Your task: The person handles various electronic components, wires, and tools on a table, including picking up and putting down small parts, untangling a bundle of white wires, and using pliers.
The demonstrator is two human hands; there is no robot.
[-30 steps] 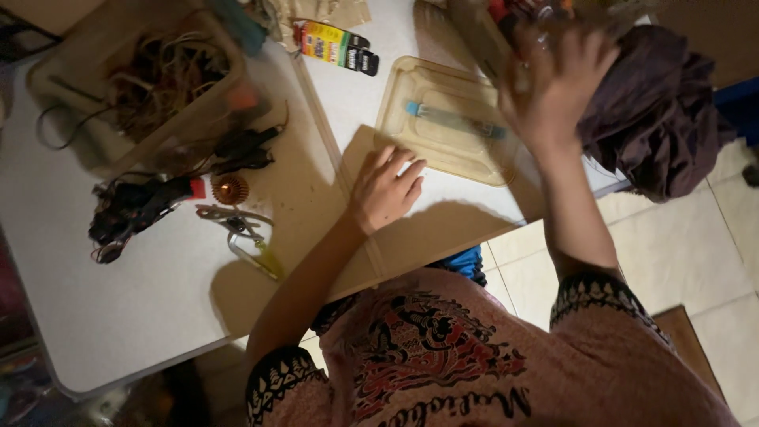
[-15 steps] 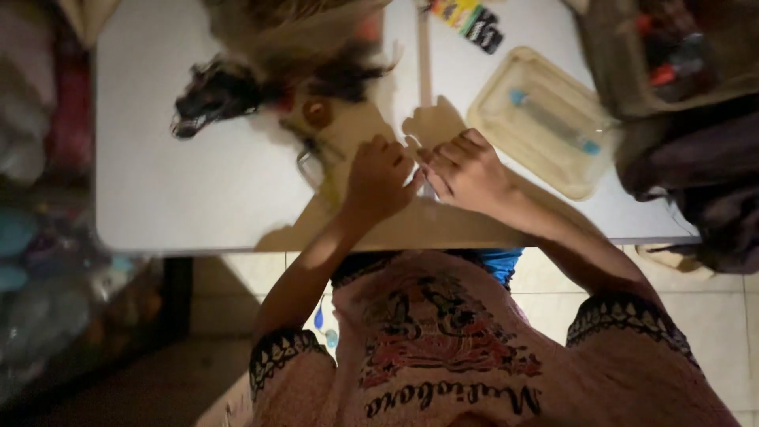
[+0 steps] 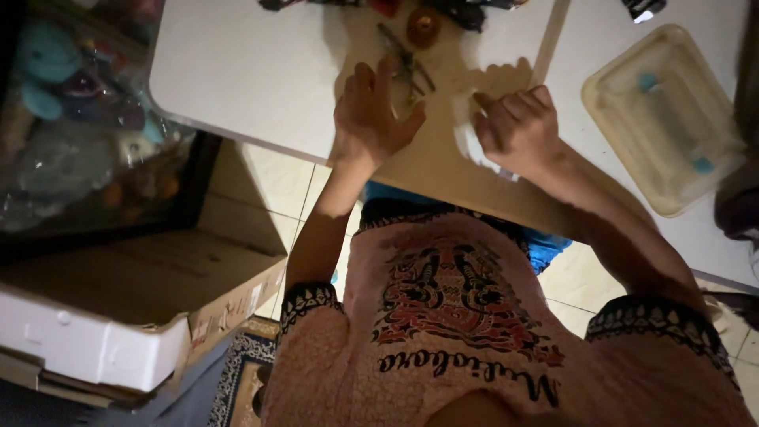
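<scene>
At the far left, off the desk, a dark bin of soft toys under clear plastic (image 3: 75, 119) stands on the floor, and in front of it lies an open cardboard box with a white rim (image 3: 118, 316). The white flat-topped desk (image 3: 237, 71) begins beside them, its near-left corner rounded. Along the desk's near edge the left hand (image 3: 371, 119) lies flat on the top, palm down, fingers spread wide and holding nothing. Just past its fingertips, toward the far edge, lies a small metal tool with thin crossed arms (image 3: 407, 67), and beyond that, near the far edge, a small round copper-coloured coil (image 3: 423, 25). To the right, near the same near edge, the right hand (image 3: 518, 130) is curled into a loose fist, its fingers closed on a small white crumpled piece, paper or cloth, I cannot tell which (image 3: 466, 138), pressed against the desk; part of the piece shows at the left side of the fist and below it. Further right, toward the desk's right edge, sits a clear pale rectangular plastic tray (image 3: 624, 87) with a slim tube with blue ends (image 3: 672, 119) lying inside it.
</scene>
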